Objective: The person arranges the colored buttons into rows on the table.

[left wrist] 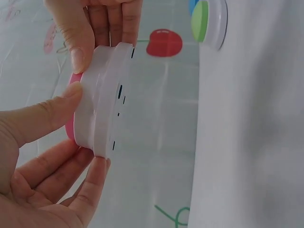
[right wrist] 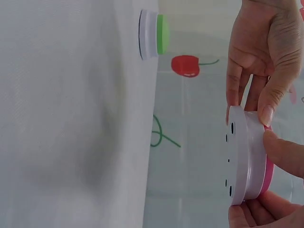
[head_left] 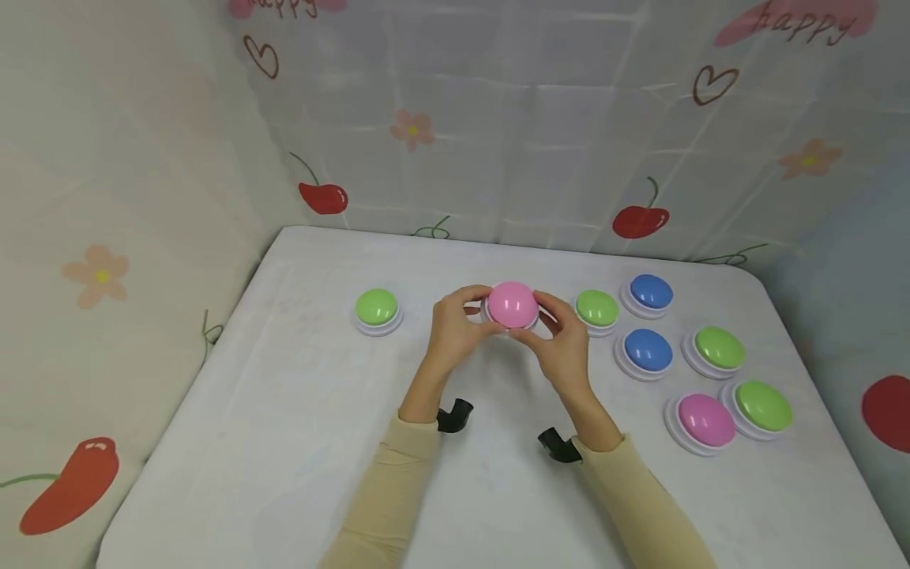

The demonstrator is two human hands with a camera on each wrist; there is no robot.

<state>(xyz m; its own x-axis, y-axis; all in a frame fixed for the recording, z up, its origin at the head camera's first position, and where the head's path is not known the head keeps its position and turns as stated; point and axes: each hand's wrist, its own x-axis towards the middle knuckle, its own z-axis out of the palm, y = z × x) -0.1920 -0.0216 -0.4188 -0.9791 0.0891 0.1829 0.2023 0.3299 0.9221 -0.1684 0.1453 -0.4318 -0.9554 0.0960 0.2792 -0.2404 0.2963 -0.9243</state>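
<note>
Both hands hold a pink-topped push button (head_left: 513, 305) with a white base, raised above the white table. My left hand (head_left: 453, 328) grips its left rim between thumb and fingers; my right hand (head_left: 562, 341) grips the right rim the same way. In the left wrist view the white base (left wrist: 102, 95) is seen side-on, with small dark slots on its underside. The right wrist view shows the same button (right wrist: 247, 154), its pink dome mostly hidden by the thumbs. Just right of my right hand stands a green button (head_left: 597, 309).
A lone green button (head_left: 377, 308) stands left on the white table (head_left: 298, 411). To the right are two blue buttons (head_left: 648, 350), another pink button (head_left: 706, 420) and two more green ones (head_left: 763, 406). A printed curtain (head_left: 498, 158) hangs behind the table.
</note>
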